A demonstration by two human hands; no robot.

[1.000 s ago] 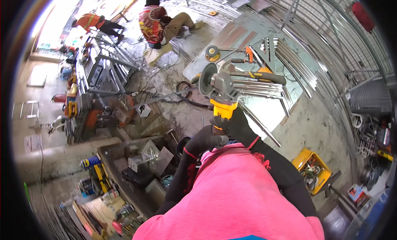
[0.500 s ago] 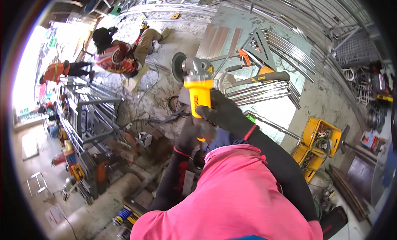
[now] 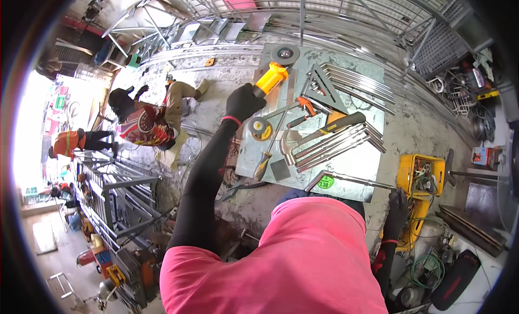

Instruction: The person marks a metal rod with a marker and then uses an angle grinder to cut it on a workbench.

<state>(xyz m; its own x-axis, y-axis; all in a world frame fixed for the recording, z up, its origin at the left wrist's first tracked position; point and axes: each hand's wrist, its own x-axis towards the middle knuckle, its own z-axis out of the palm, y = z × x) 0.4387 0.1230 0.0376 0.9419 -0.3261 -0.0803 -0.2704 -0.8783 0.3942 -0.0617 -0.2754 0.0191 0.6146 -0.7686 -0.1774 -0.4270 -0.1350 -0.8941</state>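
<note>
My gloved left hand (image 3: 244, 102) is wrapped round the yellow body of an angle grinder (image 3: 272, 78), held out over the far left part of a metal sheet (image 3: 346, 60). Its round disc (image 3: 285, 54) points away from me. On the right, my gloved right hand (image 3: 396, 208) has its fingers closed at the end of a bent metal tube (image 3: 357, 180), which stretches along the sheet's near edge past a green round sticker (image 3: 325, 182). Between my hands lie a claw hammer (image 3: 330, 127), an orange bar clamp (image 3: 306, 107), a triangular square (image 3: 326, 92) and stacked bent tubes (image 3: 338, 147).
A grey-yellow handled tool (image 3: 263, 165) and a loose disc (image 3: 259, 128) lie on the sheet's left. Yellow open containers (image 3: 421, 176) stand at the right. One person (image 3: 146, 124) sits on the floor at the left; another (image 3: 73, 142) is farther off. Metal frames (image 3: 119, 179) stand left.
Both hands were on the grinder near my chest. My left hand has carried it forward over the sheet; my right hand has let go and moved right to the bent tube's end.
</note>
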